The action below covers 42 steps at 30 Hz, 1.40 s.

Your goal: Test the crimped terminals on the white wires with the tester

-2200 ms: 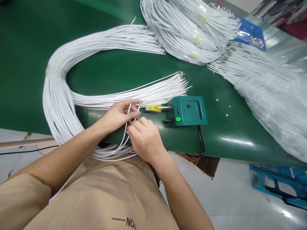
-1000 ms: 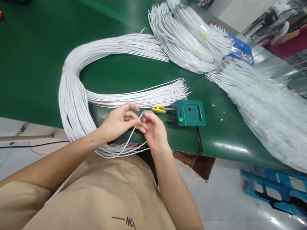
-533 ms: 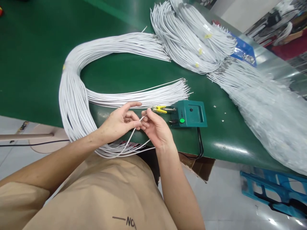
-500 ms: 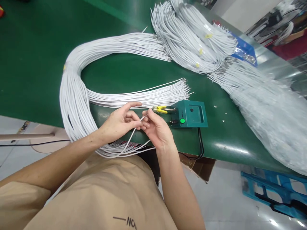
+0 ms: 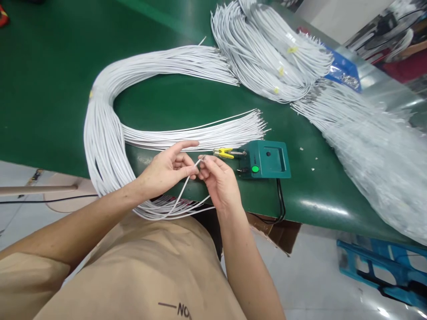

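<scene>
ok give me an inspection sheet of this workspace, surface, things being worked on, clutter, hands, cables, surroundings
Surface: green tabletop, glossy, light glaring at lower right.
Job's things: white wire between both hands; U-shaped wire bundle; teal device with green button, yellow clip at its left.
Clutter: small white scraps right of the device.
Hands: left hand pinches the wire, index finger extended; right hand pinches near its end, tip detail too small to tell.
Cables: black cables run from the device toward the near edge.
Surroundings: coiled wires, plastic-covered bundle, blue tray; cardboard box below.
</scene>
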Available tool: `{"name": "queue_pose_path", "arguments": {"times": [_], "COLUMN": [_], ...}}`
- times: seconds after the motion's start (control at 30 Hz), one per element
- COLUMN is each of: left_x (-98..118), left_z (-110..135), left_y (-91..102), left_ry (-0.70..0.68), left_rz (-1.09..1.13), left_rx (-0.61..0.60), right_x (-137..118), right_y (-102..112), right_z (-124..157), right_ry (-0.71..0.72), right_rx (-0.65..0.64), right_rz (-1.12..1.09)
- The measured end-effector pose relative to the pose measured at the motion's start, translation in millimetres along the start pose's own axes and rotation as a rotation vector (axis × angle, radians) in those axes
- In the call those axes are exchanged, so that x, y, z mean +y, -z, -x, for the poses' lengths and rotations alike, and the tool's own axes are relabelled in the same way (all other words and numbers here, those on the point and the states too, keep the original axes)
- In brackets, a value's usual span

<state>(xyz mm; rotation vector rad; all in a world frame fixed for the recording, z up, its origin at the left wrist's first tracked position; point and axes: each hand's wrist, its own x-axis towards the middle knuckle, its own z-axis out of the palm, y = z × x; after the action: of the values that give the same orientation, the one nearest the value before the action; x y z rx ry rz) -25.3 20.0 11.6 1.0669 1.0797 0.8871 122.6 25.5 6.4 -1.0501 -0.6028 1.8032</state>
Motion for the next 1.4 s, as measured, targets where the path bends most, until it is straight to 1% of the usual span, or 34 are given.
{"name": "queue_pose_path", "arguments": {"times": [0.07, 0.3, 0.37, 0.43, 0.5, 0.6, 0.67, 0.7, 0.77, 0.9, 0.93, 1.0, 1.17, 1.3, 1.4], "left_x": [1.0, 0.2, -0.8, -1.5, -1.9, -1.6, -0.5, 0.3, 2.2, 5.2, 5.6, 5.8, 5.6, 6.3, 6.5], "left_z": [0.2, 1.1, 1.5, 2.3, 3.3, 4.5, 4.9, 5.0, 4.8, 3.9, 3.8, 3.7, 4.2, 4.8, 5.8], "left_y": [0.1, 2.0, 3.4, 4.4, 4.8, 4.9, 5.5, 6.1, 7.6, 8.9, 8.6, 7.4, 4.5, 3.3, 3.4], "left_ry": [-0.009, -0.052, -0.083, -0.115, -0.165, -0.247, -0.263, -0.259, -0.242, -0.183, -0.168, -0.147, -0.135, -0.139, -0.147], "left_rz": [-0.011, -0.085, -0.177, -0.317, -0.442, -0.533, -0.574, -0.592, -0.613, -0.595, -0.584, -0.558, -0.534, -0.567, -0.577], "left_rx": [0.007, 0.02, 0.025, 0.034, 0.041, 0.046, 0.058, 0.067, 0.085, 0.101, 0.11, 0.129, 0.13, 0.149, 0.146], "right_x": [-1.3, -6.0, -7.3, -9.4, -12.1, -14.4, -13.4, -12.2, -9.5, -6.9, -6.8, -6.5, -4.0, -6.5, -8.6], "right_y": [-1.2, -2.3, -2.2, -2.3, -2.2, -0.7, 1.1, 1.9, 2.5, -0.2, -1.1, -2.1, -5.0, -13.4, -16.4], "right_z": [1.0, 2.7, 1.9, 0.7, -0.8, -2.7, -3.5, -3.6, -3.2, -0.4, 0.6, 2.3, 4.2, 5.2, 6.3], "right_ry": [0.04, 0.044, 0.027, 0.007, -0.038, -0.175, -0.25, -0.26, -0.205, 0.096, 0.153, 0.216, 0.253, 0.243, 0.227], "right_rx": [0.017, 0.03, 0.043, 0.054, 0.043, -0.025, -0.062, -0.062, -0.022, 0.135, 0.169, 0.208, 0.213, 0.231, 0.237], "right_rz": [0.049, 0.174, 0.201, 0.22, 0.204, 0.121, 0.095, 0.099, 0.108, 0.136, 0.168, 0.247, 0.381, 0.5, 0.527]}}
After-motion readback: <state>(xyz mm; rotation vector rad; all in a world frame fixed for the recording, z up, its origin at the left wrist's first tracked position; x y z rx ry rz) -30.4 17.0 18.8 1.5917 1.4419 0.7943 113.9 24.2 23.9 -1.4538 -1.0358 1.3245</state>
